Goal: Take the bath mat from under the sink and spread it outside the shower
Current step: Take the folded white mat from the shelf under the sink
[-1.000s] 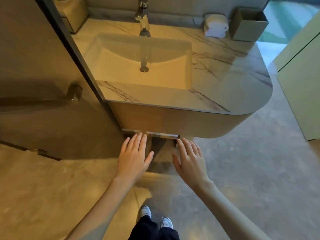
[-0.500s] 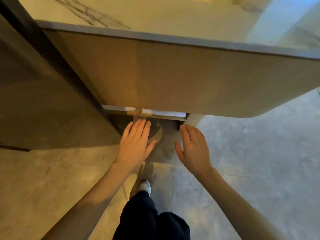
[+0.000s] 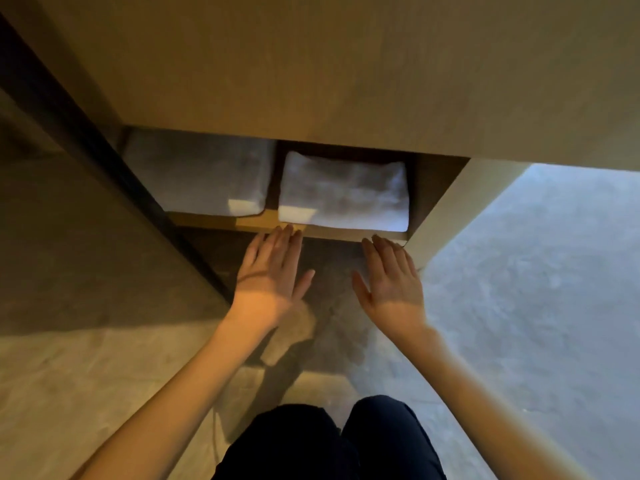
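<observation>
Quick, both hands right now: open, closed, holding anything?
Left hand: open, empty, fingertips at the shelf edge.
Right hand: open, empty, just short of the folded white cloth.

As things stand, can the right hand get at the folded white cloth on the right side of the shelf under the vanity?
Probably yes. The right hand, open, sits just before the wooden shelf edge, and the right-side folded white cloth lies at the front with nothing between them.

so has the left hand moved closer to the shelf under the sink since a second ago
Yes. The left hand has moved forward and down: earlier it hung short of the vanity's bottom edge, and now its fingers reach the front edge of the shelf, just below the folded white cloth.
</observation>
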The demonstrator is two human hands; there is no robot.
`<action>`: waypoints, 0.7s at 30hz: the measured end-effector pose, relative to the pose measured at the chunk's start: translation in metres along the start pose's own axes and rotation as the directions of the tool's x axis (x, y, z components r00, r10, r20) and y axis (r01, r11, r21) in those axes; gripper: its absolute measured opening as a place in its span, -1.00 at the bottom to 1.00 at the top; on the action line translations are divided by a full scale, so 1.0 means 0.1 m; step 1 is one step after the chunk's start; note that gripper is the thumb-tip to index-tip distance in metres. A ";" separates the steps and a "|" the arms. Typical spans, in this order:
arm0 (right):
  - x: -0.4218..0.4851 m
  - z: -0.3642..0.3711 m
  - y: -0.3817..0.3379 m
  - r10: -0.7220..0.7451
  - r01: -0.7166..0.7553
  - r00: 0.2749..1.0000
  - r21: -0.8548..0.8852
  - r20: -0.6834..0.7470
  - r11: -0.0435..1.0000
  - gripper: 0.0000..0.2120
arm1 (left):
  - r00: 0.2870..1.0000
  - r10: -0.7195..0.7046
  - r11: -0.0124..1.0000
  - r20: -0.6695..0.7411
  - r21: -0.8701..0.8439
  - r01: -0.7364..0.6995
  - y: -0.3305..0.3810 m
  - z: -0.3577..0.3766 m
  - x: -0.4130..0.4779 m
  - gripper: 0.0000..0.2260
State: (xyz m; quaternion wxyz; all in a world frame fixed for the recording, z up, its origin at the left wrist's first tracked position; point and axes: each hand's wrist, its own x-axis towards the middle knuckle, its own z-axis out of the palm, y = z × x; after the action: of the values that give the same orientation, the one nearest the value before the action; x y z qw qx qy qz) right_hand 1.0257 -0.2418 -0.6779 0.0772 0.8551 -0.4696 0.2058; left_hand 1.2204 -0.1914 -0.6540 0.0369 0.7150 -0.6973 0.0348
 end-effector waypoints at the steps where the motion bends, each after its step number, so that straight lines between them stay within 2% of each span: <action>1: -0.02 0.08 0.01 0.004 -0.004 1.000 -0.005 0.005 1.000 -0.57 | 1.000 -0.013 1.000 0.020 0.011 0.013 0.01 0.06 0.02 -0.44; 7: -0.01 0.48 0.17 0.001 -0.003 0.999 -0.029 -0.045 1.000 -0.59 | 0.998 -0.020 1.000 -0.057 -0.006 0.020 -0.03 0.50 0.21 -0.44; 11: 0.13 0.69 0.33 -0.015 0.014 0.998 -0.017 -0.061 1.000 -0.56 | 0.992 0.020 1.000 -0.124 0.010 -0.019 -0.10 0.77 0.44 -0.47; 17: 0.39 1.08 0.61 -0.070 0.068 0.996 -0.053 -0.046 0.996 -0.53 | 0.981 0.138 0.988 -0.137 0.089 -0.126 -0.19 1.07 0.83 -0.44; 21: 0.47 1.26 0.73 -0.090 0.088 0.995 -0.052 -0.038 0.995 -0.54 | 0.963 0.175 0.982 -0.207 0.111 -0.155 -0.25 1.16 1.03 -0.49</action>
State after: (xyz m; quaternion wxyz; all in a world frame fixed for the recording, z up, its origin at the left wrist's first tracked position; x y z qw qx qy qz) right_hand 1.0225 -0.3593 -0.7762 0.1173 0.8687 -0.4343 0.2073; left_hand 1.2483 -0.3049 -0.7592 0.0754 0.6472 -0.7440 0.1479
